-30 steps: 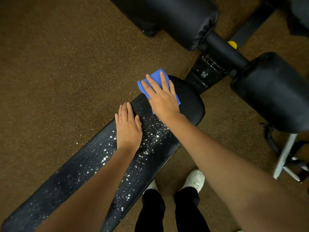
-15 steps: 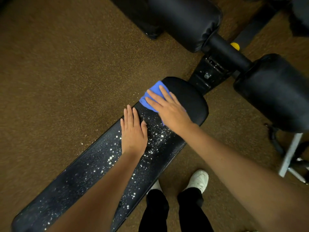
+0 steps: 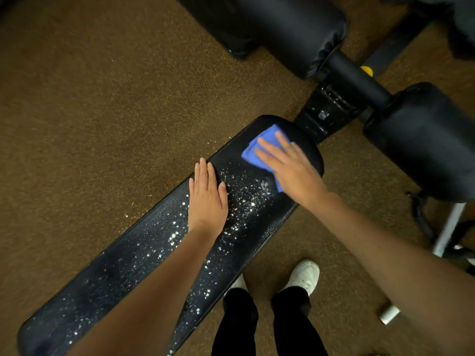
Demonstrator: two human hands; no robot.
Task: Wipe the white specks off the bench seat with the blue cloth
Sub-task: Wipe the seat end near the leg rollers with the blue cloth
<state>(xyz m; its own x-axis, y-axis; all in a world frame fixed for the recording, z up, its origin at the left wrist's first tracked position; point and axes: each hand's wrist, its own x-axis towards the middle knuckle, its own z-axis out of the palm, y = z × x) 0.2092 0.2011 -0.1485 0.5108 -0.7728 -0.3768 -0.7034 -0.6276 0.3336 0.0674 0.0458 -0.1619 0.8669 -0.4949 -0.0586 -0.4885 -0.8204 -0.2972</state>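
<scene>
A person leaned over a black padded bench seat (image 3: 154, 253) on a gym's brown carpet (image 3: 102, 111), the right hand (image 3: 290, 170) laid flat on a folded blue cloth (image 3: 259, 147) with fingers straight, pressing rather than gripping. The cloth lay on the rounded end of the seat, nearest the black hinge bracket (image 3: 326, 114). Half a second before, it sat at the seat's far-side edge; it had since swung across to the middle of that end, and the pad there looked dark and free of white specks (image 3: 246, 201). The left hand (image 3: 207, 199) had stayed where it was, a little further down the seat from the cloth, palm down with fingers extended and together, bracing on the surface and holding nothing. Between that hand and the cloth the specks lay thickest, and they trailed on down the seat's whole length toward its other end. A few had landed on the carpet just beyond the seat's far edge. By appearance only the head of the seat had been cleared, with most of the wiping still ahead.
</scene>
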